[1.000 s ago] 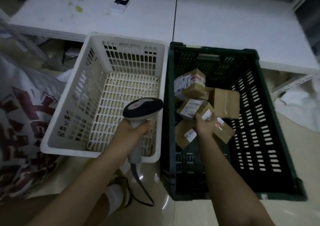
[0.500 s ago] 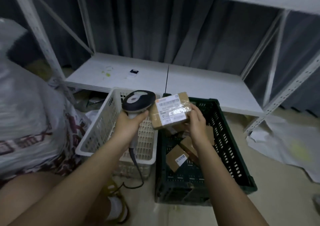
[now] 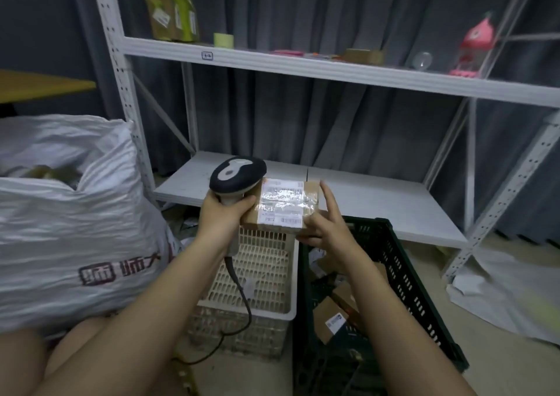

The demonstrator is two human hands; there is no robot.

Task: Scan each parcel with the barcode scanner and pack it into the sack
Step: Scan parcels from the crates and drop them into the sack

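Above the 2 crates, the right hand (image 3: 325,229) pinches a parcel (image 3: 281,204) while the left hand (image 3: 222,213) grips the barcode scanner (image 3: 238,175) touching its left edge.

Glare on the taped label could spoil the read, and that light pinch, forefinger raised, might let the box tip. Left of both grips gapes the sack (image 3: 75,213); beneath sit the white basket (image 3: 266,274) and green crate (image 3: 394,274), with 1 trailing cable to snag.

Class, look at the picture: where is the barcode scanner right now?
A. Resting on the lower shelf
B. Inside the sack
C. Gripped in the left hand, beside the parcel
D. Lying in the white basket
C: the left hand grips the barcode scanner, its head right beside the labelled parcel that the right hand holds.
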